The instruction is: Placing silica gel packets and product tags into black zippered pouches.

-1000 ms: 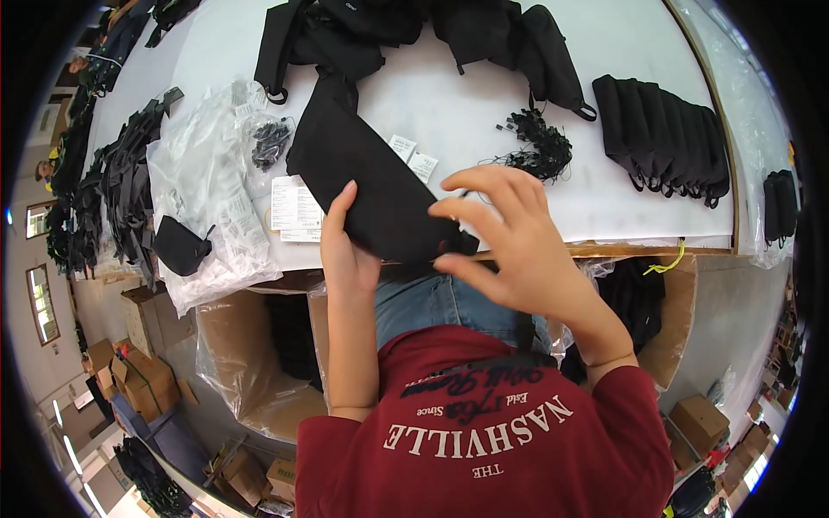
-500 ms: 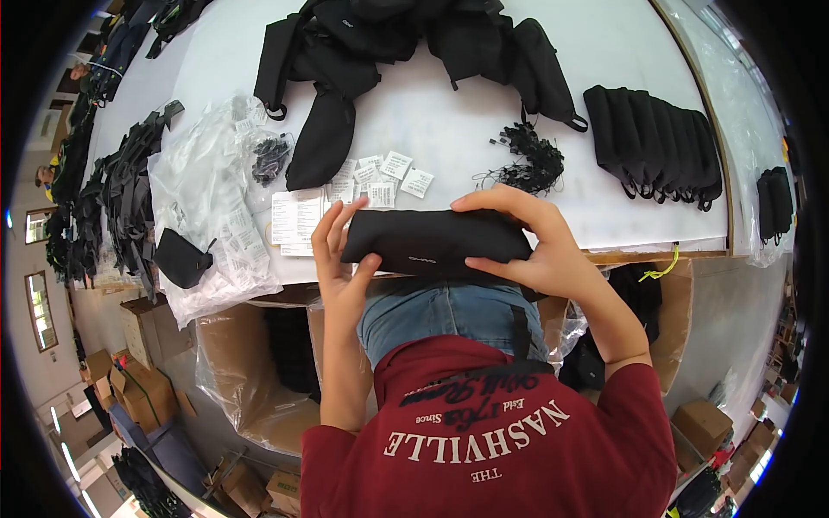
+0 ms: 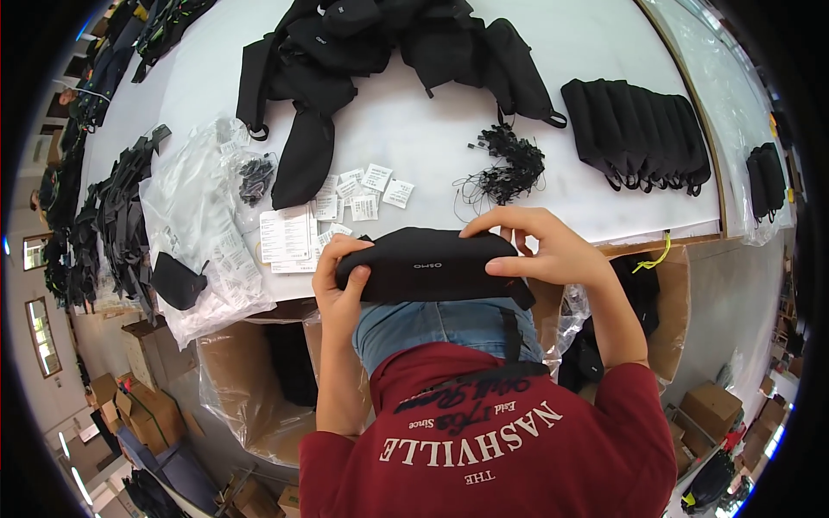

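A long black fabric pouch with small light lettering is held up level at the table's near edge, in front of my waist. Its left end is gripped by my left hand, thumb on the front and fingers over the top. At the opposite end, my right hand has its thumb against the front and fingers bent over the upper edge; a short black tab hangs below that end. Just beyond the pouch lie loose white tags and a tangle of black tag strings.
More black pouches are heaped at the far side of the white table. A neat row of them lies right. Leftward are a clear plastic bag, a small black pouch and black straps. Plastic-lined boxes stand below.
The pouch has come down toward me and turned, so its lettered face shows more fully. My left fingers have closed over its end. The table appears shifted slightly left.
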### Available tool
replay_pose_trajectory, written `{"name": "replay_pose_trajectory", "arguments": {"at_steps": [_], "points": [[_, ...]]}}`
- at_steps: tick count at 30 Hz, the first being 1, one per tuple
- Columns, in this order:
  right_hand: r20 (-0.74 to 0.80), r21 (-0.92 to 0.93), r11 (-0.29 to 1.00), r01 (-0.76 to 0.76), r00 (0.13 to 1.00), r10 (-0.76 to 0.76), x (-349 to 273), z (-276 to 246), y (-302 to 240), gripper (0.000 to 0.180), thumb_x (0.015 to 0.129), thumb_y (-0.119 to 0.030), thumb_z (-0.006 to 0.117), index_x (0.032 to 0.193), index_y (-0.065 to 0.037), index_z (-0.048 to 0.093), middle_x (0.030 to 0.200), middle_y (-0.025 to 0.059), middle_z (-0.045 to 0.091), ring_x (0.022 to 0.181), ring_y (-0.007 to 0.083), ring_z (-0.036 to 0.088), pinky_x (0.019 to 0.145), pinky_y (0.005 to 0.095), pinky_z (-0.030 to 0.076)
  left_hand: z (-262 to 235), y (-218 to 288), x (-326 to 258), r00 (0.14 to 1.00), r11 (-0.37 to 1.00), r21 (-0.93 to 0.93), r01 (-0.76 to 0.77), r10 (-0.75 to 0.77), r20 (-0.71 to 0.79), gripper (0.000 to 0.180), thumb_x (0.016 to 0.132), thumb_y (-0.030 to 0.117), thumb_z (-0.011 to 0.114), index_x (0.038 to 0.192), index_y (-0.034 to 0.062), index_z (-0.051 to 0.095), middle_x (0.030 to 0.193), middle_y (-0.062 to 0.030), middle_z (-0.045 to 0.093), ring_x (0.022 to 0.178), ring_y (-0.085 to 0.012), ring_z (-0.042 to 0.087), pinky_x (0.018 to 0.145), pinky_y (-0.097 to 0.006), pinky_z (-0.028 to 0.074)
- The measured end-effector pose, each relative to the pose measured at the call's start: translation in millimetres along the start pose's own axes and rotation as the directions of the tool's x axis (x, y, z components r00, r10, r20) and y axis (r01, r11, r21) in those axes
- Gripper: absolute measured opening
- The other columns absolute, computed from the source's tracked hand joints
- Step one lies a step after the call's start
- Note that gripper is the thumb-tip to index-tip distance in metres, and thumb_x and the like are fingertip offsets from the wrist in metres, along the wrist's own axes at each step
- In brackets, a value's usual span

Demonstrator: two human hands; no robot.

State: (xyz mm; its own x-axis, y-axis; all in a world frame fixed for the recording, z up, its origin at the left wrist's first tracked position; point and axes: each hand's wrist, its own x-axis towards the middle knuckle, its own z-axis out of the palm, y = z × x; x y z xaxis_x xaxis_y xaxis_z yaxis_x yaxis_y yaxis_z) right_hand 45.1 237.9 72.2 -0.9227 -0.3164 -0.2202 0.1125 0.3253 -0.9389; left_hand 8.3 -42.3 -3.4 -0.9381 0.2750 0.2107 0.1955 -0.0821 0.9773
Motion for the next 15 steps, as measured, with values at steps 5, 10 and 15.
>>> {"name": "replay_pose_trajectory", "arguments": {"at_steps": [5,10,15], "points": [[-0.187,-0.059,0.93,0.363,0.911,-0.368,4,4,20,0.029,0.067,-0.004,0.073,0.095,-0.008,0.067,0.084,0.0042,0.058,0.071,0.0163,0.052,0.063,0.0267,0.04,17,6,-4,0.99,0.98,-0.144,0.137,-0.141,-0.017,0.033,0.079,0.005,0.069,0.109,0.0021,0.058,0.106,-0.0082,0.054,0.099,-0.0174,0.052,0.086,-0.027,0.04],[-0.177,-0.115,0.922,0.37,0.906,-0.386,1,8,8,0.026,0.064,-0.001,0.071,0.088,-0.008,0.065,0.079,0.0056,0.053,0.07,0.0217,0.052,0.063,0.0292,0.041,17,14,1,0.987,0.999,-0.006,0.035,-0.034,0.155,0.048,0.065,-0.01,0.072,0.11,0.0045,0.062,0.105,-0.0083,0.053,0.097,-0.0183,0.053,0.083,-0.024,0.041],[-0.153,-0.05,0.914,0.402,0.902,-0.405,-1,7,7,0.027,0.058,-0.001,0.074,0.084,-0.008,0.066,0.073,0.0055,0.048,0.067,0.0199,0.049,0.06,0.0286,0.037,11,18,5,0.98,0.999,0.047,-0.019,0.009,0.197,0.04,0.062,-0.01,0.073,0.1,0.0037,0.066,0.093,-0.0063,0.052,0.084,-0.0159,0.052,0.074,-0.024,0.041]]}}
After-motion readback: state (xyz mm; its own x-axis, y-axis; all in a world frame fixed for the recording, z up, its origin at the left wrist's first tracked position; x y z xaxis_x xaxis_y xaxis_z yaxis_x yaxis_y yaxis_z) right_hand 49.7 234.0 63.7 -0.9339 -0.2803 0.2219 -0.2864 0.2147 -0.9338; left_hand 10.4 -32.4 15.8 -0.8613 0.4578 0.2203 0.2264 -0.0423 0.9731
